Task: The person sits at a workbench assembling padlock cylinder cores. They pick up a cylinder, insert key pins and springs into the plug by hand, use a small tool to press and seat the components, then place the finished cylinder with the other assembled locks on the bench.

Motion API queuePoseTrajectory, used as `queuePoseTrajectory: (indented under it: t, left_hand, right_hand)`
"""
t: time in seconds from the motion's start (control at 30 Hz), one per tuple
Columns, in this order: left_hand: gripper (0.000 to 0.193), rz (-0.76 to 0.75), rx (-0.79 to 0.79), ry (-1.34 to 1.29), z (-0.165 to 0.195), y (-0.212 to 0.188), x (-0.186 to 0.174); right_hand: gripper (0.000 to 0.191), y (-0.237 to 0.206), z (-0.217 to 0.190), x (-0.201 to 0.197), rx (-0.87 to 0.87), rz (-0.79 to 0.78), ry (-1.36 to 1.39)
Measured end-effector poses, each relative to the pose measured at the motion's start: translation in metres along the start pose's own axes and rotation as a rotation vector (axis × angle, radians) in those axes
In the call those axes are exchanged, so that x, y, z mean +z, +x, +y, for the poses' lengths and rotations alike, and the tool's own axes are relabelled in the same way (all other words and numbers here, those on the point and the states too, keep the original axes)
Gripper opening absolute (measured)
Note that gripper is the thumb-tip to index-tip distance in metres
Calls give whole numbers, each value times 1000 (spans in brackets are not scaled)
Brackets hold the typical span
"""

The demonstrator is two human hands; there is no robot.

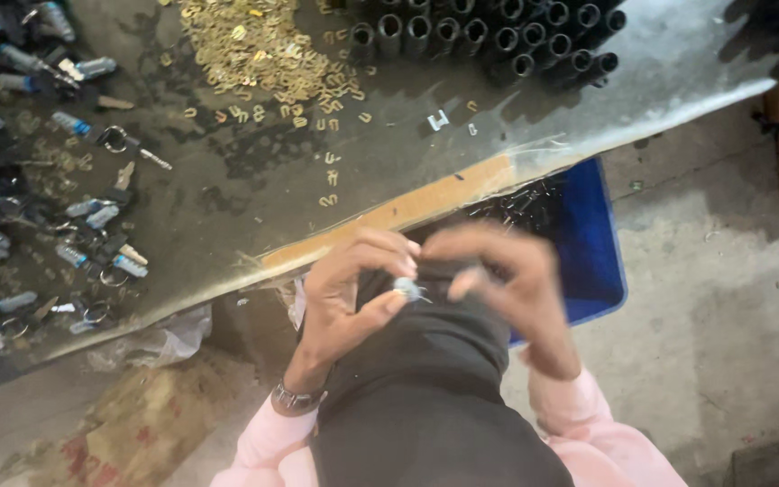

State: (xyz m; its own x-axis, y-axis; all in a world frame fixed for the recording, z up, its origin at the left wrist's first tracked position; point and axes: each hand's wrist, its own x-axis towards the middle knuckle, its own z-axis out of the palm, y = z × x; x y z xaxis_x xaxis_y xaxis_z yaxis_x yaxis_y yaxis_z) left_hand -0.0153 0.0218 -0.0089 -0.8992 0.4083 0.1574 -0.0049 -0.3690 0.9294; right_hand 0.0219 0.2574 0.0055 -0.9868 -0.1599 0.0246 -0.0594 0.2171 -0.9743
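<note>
Head view: small metal piece pinched between hands; left, right.

Single head-worn cam, no second view so nothing overlaps. Looks steeply down past the wearer's chest; both hands sit low-centre, close to the lens, left hand and right hand slightly blurred. Frame is rolled: the edge of the grey plastic-covered worktable runs diagonally from lower left to upper right. Tabletop fills the upper left, farther off. Bare concrete floor takes the right side, blue plastic crate under the table edge mid-frame
</note>
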Motion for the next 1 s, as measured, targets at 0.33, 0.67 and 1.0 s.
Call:
queuePoseTrajectory:
  t: [0.33,0.67,1.0]
  left_hand:
    - [22,84,-100,22,-5,-9,-6]
    - [43,185,-517,-690,-17,-21,-21]
    - [23,162,-502,-449,-30,-35,-15]
  right_hand:
    - [30,72,82,-99,-196,727,-725]
    - [23,58,66,-76,-150,749,-168]
    - [44,5,34,63,-181,520,563]
